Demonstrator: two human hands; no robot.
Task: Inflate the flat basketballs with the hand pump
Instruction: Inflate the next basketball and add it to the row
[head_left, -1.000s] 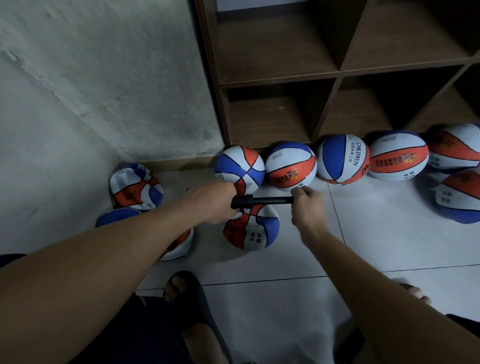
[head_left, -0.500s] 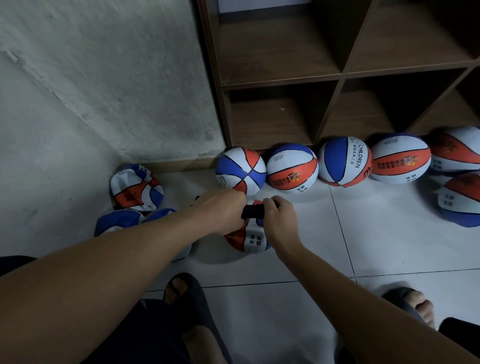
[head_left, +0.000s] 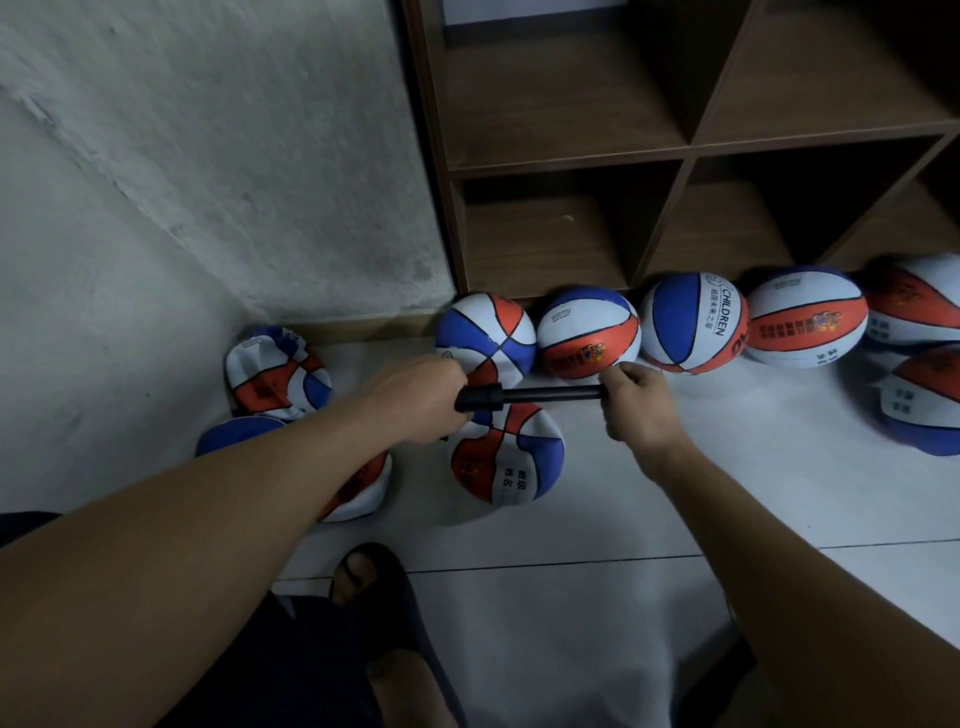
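Left hand (head_left: 415, 400), centre frame, grips the black pump (head_left: 524, 396) barrel; pump lies horizontal. Right hand (head_left: 641, 402), just right of centre, fingers curled round the handle end, rod drawn out between the hands. Directly below the pump: soft, dented ball (head_left: 506, 454) on the floor tiles (head_left: 571, 597). Two flat balls (head_left: 278, 374) at left. Round balls (head_left: 587, 332) line the shelf unit's (head_left: 675, 150) base, upper right.

I have one view only, worn on the head: it looks forward and steeply down over both forearms at the tiled floor (head_left: 597, 597), close in, with the wooden shelf (head_left: 691, 150) ahead.
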